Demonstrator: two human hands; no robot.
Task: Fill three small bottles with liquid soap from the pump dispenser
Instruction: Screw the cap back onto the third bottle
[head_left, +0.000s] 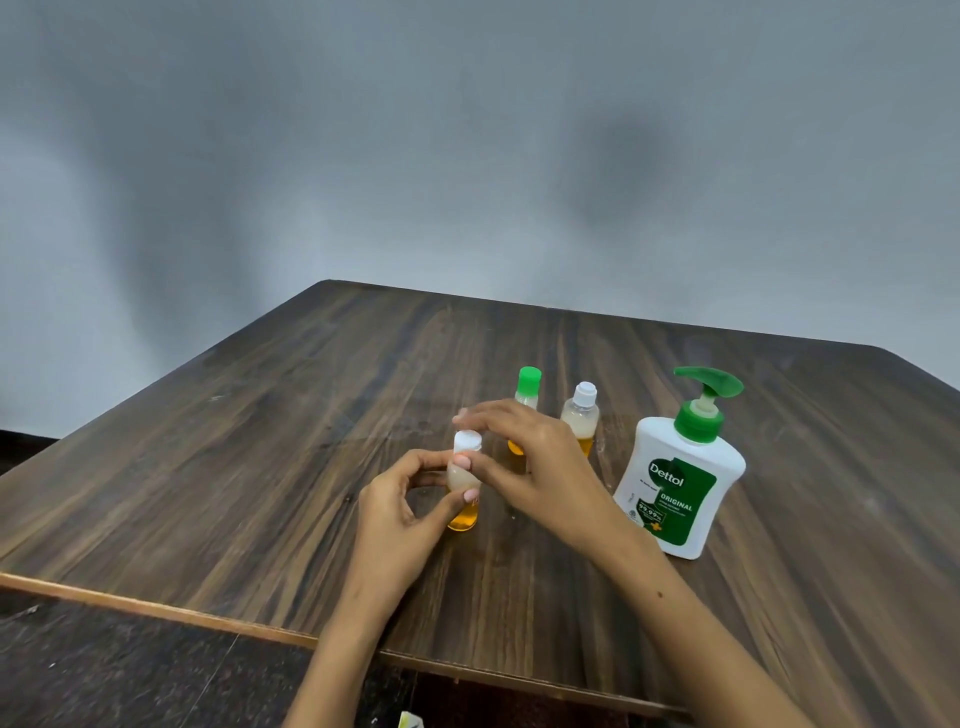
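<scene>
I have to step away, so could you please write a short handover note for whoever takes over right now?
Left hand: holds the near small bottle by its body, upright on the table.
Right hand: fingertips pinch that bottle's white cap; whether it is tight cannot be told.
Behind the right hand stand the green-capped bottle and the second white-capped bottle, both capped; the pump dispenser stands at the right.
Done: all three bottles show orange soap at the bottom, only partly full.
Left: finish this cap, then check whether the fill levels are enough.
</scene>
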